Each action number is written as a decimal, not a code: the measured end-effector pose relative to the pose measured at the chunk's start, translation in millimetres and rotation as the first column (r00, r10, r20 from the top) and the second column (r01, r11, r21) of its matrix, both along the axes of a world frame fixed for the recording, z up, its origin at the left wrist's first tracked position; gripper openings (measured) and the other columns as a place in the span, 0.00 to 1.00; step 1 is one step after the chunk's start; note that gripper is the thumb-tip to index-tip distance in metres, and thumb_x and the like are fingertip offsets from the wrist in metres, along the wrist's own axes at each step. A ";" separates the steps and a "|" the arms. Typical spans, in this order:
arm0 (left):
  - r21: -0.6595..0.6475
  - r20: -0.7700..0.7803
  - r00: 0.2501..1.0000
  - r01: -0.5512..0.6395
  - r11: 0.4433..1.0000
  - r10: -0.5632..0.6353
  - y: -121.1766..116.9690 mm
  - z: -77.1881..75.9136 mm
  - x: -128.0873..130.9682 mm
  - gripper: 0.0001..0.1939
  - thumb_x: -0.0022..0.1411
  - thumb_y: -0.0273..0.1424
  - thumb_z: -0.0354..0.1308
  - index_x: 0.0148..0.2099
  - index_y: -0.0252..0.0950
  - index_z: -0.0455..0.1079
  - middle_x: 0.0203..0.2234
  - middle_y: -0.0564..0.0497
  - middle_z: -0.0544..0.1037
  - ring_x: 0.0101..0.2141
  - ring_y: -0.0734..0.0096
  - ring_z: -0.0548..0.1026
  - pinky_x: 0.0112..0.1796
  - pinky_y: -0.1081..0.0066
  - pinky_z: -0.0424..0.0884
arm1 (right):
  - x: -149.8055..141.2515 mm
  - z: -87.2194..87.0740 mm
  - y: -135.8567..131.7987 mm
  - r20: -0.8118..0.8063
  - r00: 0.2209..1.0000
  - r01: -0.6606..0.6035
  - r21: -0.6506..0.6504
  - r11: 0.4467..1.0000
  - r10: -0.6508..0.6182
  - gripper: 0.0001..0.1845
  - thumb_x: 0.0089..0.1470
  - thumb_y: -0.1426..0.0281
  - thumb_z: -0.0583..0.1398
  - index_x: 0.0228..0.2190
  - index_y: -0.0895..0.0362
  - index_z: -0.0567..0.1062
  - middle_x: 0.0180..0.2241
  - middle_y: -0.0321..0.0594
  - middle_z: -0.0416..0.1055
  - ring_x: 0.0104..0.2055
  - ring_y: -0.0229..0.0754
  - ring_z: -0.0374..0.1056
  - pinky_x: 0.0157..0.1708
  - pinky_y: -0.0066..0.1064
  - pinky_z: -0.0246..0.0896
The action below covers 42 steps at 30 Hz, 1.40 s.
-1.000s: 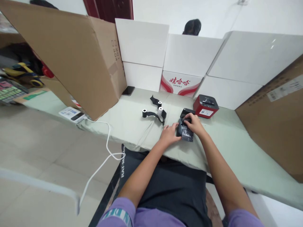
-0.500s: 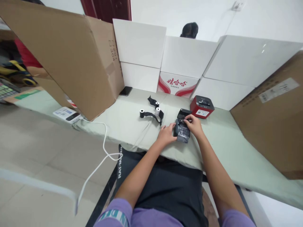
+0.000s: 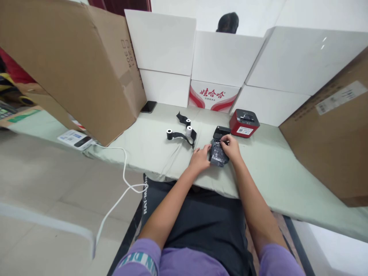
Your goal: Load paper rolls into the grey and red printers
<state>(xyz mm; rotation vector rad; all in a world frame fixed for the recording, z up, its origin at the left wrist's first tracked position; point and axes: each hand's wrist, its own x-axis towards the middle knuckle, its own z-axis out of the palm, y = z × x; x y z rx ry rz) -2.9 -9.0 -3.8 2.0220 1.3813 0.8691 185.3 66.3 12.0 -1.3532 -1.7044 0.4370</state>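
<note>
A small dark grey device (image 3: 218, 154), perhaps a portable label printer, rests on the cloth-covered table. Its black lid (image 3: 221, 132) is flipped back on the far side, and clear plastic or ridged parts show on its face. My left hand (image 3: 200, 159) grips its left side with thumb and fingers. Over the upper right of the device my right hand (image 3: 230, 147) is closed in a pinch; what the fingertips hold, if anything, is too small to make out. To the left lie black ribbon (image 3: 181, 136) and small rolls, one a white roll (image 3: 189, 131).
A red and black box-shaped device (image 3: 244, 123) stands behind my right hand. White boxes (image 3: 224, 57) wall the back; brown cartons (image 3: 115, 65) flank both sides. A phone (image 3: 148, 107) lies back left. A white cable (image 3: 125, 165) hangs over the front edge from a white device (image 3: 75, 140).
The view has tilted down slightly, so everything sits higher. My right fingertips have shifted a little toward the middle of the device. My left hand keeps its hold.
</note>
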 end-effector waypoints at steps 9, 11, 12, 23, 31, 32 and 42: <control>-0.006 -0.004 1.000 0.007 1.000 -0.007 -0.7 2.4 -0.5 0.41 0.56 0.36 0.67 0.68 0.44 0.56 0.65 0.46 0.72 0.64 0.58 0.71 0.70 0.54 0.54 | 4.9 -2.2 15.0 -0.271 0.948 0.170 -0.010 0.985 -0.166 0.31 0.50 0.54 0.62 0.54 0.52 0.68 0.58 0.53 0.67 0.56 0.54 0.67 0.53 0.47 0.66; -0.006 -0.010 1.000 0.008 1.000 -0.008 -1.3 3.4 -0.9 0.41 0.56 0.35 0.67 0.68 0.44 0.56 0.66 0.46 0.71 0.64 0.58 0.71 0.70 0.54 0.54 | 8.8 -4.3 15.6 -0.416 0.902 0.079 -0.108 0.991 -0.117 0.29 0.53 0.51 0.58 0.54 0.50 0.68 0.58 0.49 0.69 0.56 0.52 0.69 0.50 0.44 0.69; -0.007 -0.015 1.000 0.008 1.000 -0.008 -1.7 4.0 -1.1 0.41 0.56 0.35 0.67 0.68 0.44 0.56 0.66 0.46 0.71 0.64 0.58 0.71 0.70 0.55 0.54 | 11.6 -5.4 14.6 -0.461 0.882 0.041 -0.134 0.990 -0.099 0.27 0.54 0.50 0.57 0.51 0.49 0.70 0.56 0.47 0.71 0.55 0.52 0.70 0.49 0.43 0.69; 0.038 -0.041 0.999 -0.025 0.999 0.026 -0.5 1.4 -0.9 0.37 0.58 0.36 0.66 0.67 0.41 0.59 0.65 0.46 0.72 0.65 0.57 0.70 0.68 0.59 0.59 | 31.7 -17.2 1.8 -0.431 0.902 -0.142 -0.216 0.966 0.036 0.24 0.41 0.66 0.61 0.45 0.50 0.73 0.47 0.45 0.79 0.51 0.52 0.74 0.49 0.46 0.72; 0.050 -0.105 0.994 -0.025 0.998 0.030 1.5 -0.1 -0.8 0.40 0.59 0.38 0.66 0.70 0.40 0.58 0.68 0.43 0.67 0.72 0.54 0.56 0.68 0.55 0.58 | 29.0 -16.7 -1.5 -0.474 0.876 -0.240 -0.275 0.931 0.086 0.24 0.43 0.65 0.65 0.46 0.49 0.75 0.45 0.40 0.78 0.51 0.51 0.73 0.54 0.46 0.71; 0.045 -0.113 0.993 -0.023 0.999 0.028 2.0 -0.5 -0.9 0.41 0.59 0.39 0.66 0.71 0.39 0.56 0.69 0.41 0.65 0.73 0.54 0.54 0.69 0.54 0.57 | 29.1 -17.7 -1.0 -0.471 0.879 -0.234 -0.277 0.932 0.081 0.24 0.44 0.65 0.65 0.46 0.49 0.75 0.44 0.39 0.78 0.50 0.51 0.73 0.53 0.46 0.71; 0.139 -0.150 0.987 0.087 0.986 -0.065 5.0 -5.5 -4.5 0.44 0.65 0.45 0.62 0.76 0.47 0.47 0.77 0.46 0.45 0.75 0.42 0.41 0.68 0.42 0.53 | 27.4 -21.4 0.4 -0.438 0.894 -0.215 -0.231 0.949 0.097 0.20 0.49 0.64 0.65 0.46 0.49 0.75 0.43 0.39 0.75 0.50 0.50 0.73 0.52 0.46 0.74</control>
